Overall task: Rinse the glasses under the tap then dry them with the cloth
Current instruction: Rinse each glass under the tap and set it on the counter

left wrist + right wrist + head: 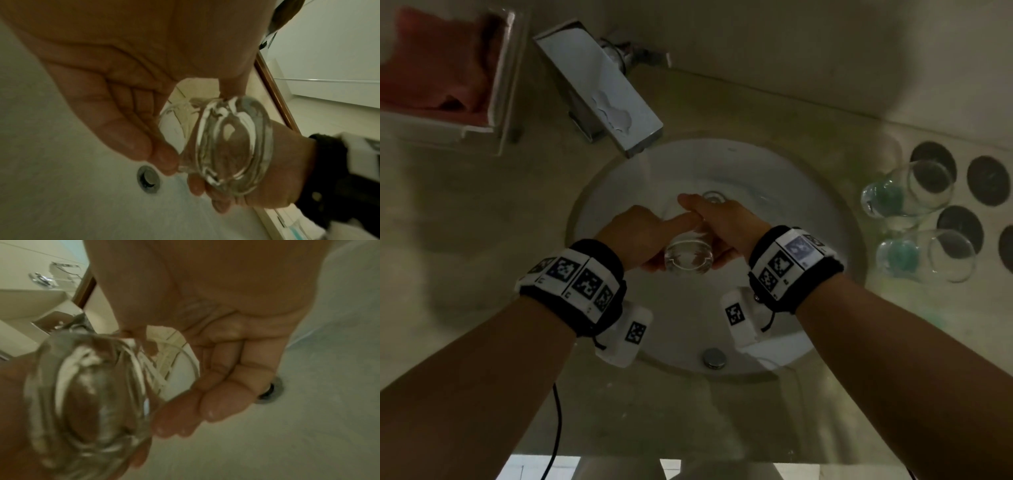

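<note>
Over the middle of the round sink (pixel 822 219), the left hand (pixel 635 236) and right hand (pixel 726 224) both curl around a clear glass (pixel 688 257), its thick base toward the person. Beyond, the tap (pixel 602 92) runs; two glasses (pixel 914 222) lie at the counter's right edge, a red cloth (pixel 434 65) far left.

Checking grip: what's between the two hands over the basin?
Head view: the glass, gripped between left hand and right hand, base toward the camera.

A bathroom: round white basin (pixel 599 192) set in counter, square chrome tap (pixel 599 82).
</note>
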`<state>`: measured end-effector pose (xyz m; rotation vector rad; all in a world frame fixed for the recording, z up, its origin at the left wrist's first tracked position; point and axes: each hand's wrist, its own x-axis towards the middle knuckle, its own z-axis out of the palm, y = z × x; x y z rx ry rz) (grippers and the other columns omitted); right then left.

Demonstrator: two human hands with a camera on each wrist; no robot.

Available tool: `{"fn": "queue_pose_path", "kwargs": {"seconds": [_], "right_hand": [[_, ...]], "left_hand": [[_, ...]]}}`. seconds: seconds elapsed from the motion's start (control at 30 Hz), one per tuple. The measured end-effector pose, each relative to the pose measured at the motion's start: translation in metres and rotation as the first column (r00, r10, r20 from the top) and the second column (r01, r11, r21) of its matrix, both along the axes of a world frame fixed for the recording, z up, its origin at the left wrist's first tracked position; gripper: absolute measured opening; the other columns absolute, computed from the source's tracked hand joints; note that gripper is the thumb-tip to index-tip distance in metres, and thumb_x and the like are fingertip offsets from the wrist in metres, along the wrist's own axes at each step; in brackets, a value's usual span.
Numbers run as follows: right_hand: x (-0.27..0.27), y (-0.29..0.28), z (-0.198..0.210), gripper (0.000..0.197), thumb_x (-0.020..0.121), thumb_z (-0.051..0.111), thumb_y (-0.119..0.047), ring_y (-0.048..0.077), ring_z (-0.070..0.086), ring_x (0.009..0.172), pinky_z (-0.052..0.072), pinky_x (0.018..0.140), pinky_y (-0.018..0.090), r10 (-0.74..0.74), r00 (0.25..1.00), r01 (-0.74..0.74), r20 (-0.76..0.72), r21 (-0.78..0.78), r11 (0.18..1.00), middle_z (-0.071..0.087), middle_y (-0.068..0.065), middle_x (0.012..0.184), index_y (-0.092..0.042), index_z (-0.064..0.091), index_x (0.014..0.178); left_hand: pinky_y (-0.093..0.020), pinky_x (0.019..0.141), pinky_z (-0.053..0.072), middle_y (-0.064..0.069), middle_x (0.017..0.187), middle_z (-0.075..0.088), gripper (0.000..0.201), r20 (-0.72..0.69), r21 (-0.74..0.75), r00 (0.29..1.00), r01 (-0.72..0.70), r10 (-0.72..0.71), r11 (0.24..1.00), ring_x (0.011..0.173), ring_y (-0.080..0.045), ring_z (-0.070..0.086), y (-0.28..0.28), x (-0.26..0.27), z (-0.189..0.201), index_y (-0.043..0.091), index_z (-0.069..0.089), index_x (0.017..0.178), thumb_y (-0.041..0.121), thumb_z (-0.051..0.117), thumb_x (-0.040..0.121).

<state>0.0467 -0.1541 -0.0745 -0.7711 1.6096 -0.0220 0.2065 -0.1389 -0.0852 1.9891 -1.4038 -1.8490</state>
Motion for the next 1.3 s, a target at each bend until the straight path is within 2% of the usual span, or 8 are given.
{"fn": "queue_pose_path", "kwargs": {"seconds": [0.13,0.23,0.33,0.5,0.67,0.8,1.0,1.3], "right_hand": [[-0.018,0.004,0.017,0.074,0.068,0.069,-0.074,0.023,0.075,0.085,0.063,0.083,0.045,0.090,0.996,-0.093,-0.022,-0.198,0.976,0.075,0.006,0.096,-0.015,0.066,0.112],[-0.036,0.013,0.039,0.071,0.066,0.081,-0.064,0.014,0.071,0.087,0.062,0.078,0.034,0.207,0.969,-0.240,-0.135,-0.306,0.921,0.069,-0.006,0.101,-0.021,0.059,0.118],[-0.061,0.029,0.061,0.067,0.066,0.084,-0.061,0.004,0.065,0.086,0.054,0.071,0.024,0.227,0.924,-0.341,-0.308,-0.394,0.853,0.067,-0.012,0.101,-0.025,0.058,0.117],[-0.107,0.064,0.092,0.074,0.061,0.085,-0.061,0.008,0.064,0.088,0.058,0.079,0.035,0.122,0.895,-0.332,-0.430,-0.457,0.825,0.065,-0.011,0.103,-0.025,0.054,0.118],[-0.160,0.101,0.112,0.081,0.061,0.086,-0.058,0.013,0.061,0.099,0.057,0.083,0.038,0.062,0.850,-0.348,-0.522,-0.470,0.812,0.060,-0.007,0.119,-0.024,0.053,0.127],[-0.196,0.127,0.118,0.079,0.059,0.087,-0.057,0.016,0.060,0.097,0.057,0.080,0.040,0.027,0.808,-0.368,-0.588,-0.468,0.803,0.055,-0.005,0.116,-0.025,0.054,0.124],[-0.233,0.149,0.111,0.085,0.058,0.086,-0.054,0.021,0.060,0.094,0.052,0.078,0.034,0.040,0.764,-0.374,-0.643,-0.391,0.841,0.052,0.000,0.119,-0.020,0.050,0.127],[-0.256,0.164,0.100,0.083,0.061,0.088,-0.050,0.028,0.059,0.091,0.050,0.074,0.036,0.123,0.729,-0.389,-0.674,-0.260,0.884,0.047,0.004,0.119,-0.011,0.045,0.121]], "left_hand": [[-0.036,0.082,0.061,0.008,0.093,0.074,0.082,-0.009,-0.185,0.999,0.037,-0.040,0.982,0.085,-0.010,0.072,0.005,-0.005,0.005,0.029,0.068,0.111,0.084,0.073,0.051],[-0.023,0.076,0.055,0.014,0.093,0.070,0.068,-0.013,-0.315,0.991,0.119,-0.130,0.941,0.084,-0.003,0.068,0.008,-0.021,0.020,0.042,0.057,0.110,0.063,0.087,0.053],[-0.021,0.077,0.055,0.013,0.096,0.069,0.071,-0.075,-0.406,0.979,0.144,-0.191,0.902,0.087,-0.003,0.068,0.015,-0.047,0.033,0.042,0.056,0.114,0.049,0.093,0.054],[-0.011,0.073,0.045,0.013,0.108,0.066,0.082,-0.155,-0.479,0.928,0.229,-0.339,0.847,0.095,-0.001,0.064,0.022,-0.090,0.038,0.043,0.054,0.121,0.053,0.091,0.049],[-0.003,0.071,0.042,0.016,0.114,0.062,0.077,-0.101,-0.548,0.874,0.350,-0.475,0.760,0.095,0.004,0.059,0.024,-0.131,0.035,0.035,0.052,0.132,0.028,0.092,0.066],[-0.014,0.074,0.044,0.009,0.118,0.061,0.058,-0.079,-0.658,0.881,0.305,-0.466,0.688,0.093,-0.005,0.061,0.029,-0.174,0.036,0.029,0.057,0.129,0.018,0.082,0.078],[-0.003,0.066,0.038,0.004,0.128,0.051,0.051,0.012,-0.774,0.859,0.332,-0.512,0.539,0.089,-0.008,0.061,0.034,-0.236,0.044,0.031,0.061,0.129,0.010,0.075,0.085],[-0.027,0.087,0.046,-0.002,0.143,0.049,0.029,0.185,-0.744,0.817,0.480,-0.546,0.466,0.109,-0.022,0.061,0.043,-0.282,0.033,0.025,0.071,0.109,0.020,0.079,0.082]]}}
